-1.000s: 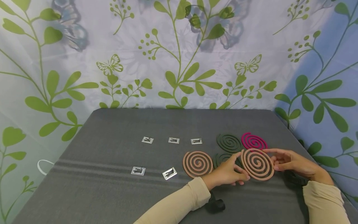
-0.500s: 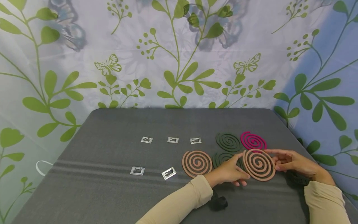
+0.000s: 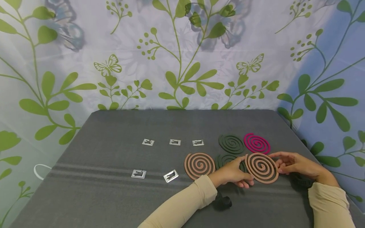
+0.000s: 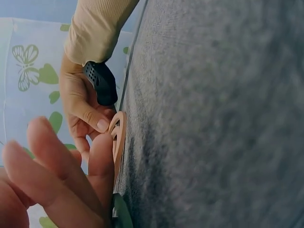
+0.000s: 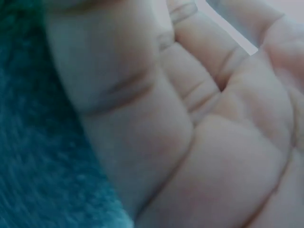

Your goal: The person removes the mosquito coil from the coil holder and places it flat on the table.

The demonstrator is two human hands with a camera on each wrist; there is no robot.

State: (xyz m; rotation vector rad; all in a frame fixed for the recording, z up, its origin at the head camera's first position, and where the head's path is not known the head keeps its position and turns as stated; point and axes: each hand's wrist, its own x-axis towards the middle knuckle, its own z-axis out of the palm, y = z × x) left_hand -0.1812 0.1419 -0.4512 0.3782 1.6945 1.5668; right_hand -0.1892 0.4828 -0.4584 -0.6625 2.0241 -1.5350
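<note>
A tan mosquito coil [image 3: 261, 167] lies between my two hands near the table's right side. My left hand [image 3: 231, 172] holds its left edge, fingers and thumb at the rim. At the opposite edge, my right hand [image 3: 299, 164] pinches the rim; in the left wrist view that coil [image 4: 121, 135] appears edge-on, close to the cloth. Another tan coil [image 3: 201, 165] lies left of my left hand, which partly covers a dark green coil [image 3: 222, 160]. Behind are a second green coil [image 3: 232, 144] and a pink coil [image 3: 258, 144]. The right wrist view shows only blurred palm [image 5: 228, 156] and fingers.
Several metal coil stands [image 3: 175, 142] lie in two rows on the left and middle of the grey cloth-covered table [image 3: 114, 202]. A leaf-patterned curtain [image 3: 128, 63] hangs behind. Black wrist devices [image 3: 223, 202] sit under the wrists. A white loop [image 3: 40, 171] shows beyond the left edge.
The held tan coil has shifted slightly right relative to the other coils, and less of the pink coil is covered. Both hands stay at its edges. The head view has drifted slightly.
</note>
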